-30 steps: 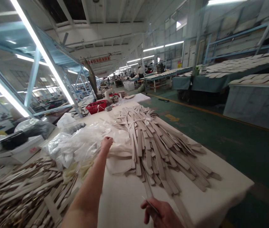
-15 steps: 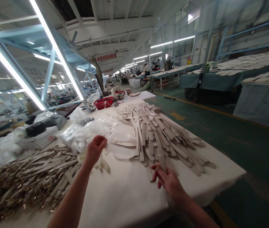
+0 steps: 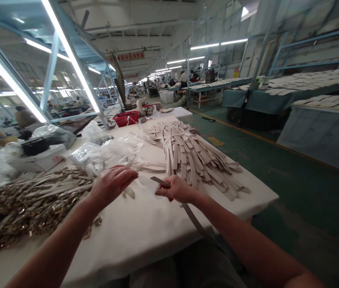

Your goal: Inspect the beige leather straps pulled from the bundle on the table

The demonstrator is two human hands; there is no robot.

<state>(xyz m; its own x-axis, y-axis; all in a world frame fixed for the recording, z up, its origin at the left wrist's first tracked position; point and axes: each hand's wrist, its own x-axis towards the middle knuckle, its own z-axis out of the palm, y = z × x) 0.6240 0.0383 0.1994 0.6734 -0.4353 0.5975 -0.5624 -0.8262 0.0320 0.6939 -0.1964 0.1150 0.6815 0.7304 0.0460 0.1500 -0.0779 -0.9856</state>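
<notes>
In my right hand (image 3: pixel 177 189) is a long grey-beige strap (image 3: pixel 192 216), pinched near one end. Its short end points left from my fingers, and its tail trails down over the table's front edge. My left hand (image 3: pixel 114 182) is a short way to the left, its fingers pressed together; what they hold, if anything, is hidden. Behind my right hand lies a large bundle of similar flat straps (image 3: pixel 187 152), tied across near its far end. To the left is a heap of straps with metal buckles (image 3: pixel 37 204), partly behind my left forearm.
Crumpled clear plastic bags (image 3: pixel 103 154) and a white box (image 3: pixel 49 158) lie at the left back of the white-covered table (image 3: pixel 139 236). A red basket (image 3: pixel 126 119) sits farther back. Blue frame posts (image 3: pixel 49 72) rise on the left; a green floor aisle (image 3: pixel 235 140) runs along the right.
My right hand has drawn a strap from the bundle's near end and moved left and up with it. My left hand has turned, its fingers now pointing right toward the strap's end.
</notes>
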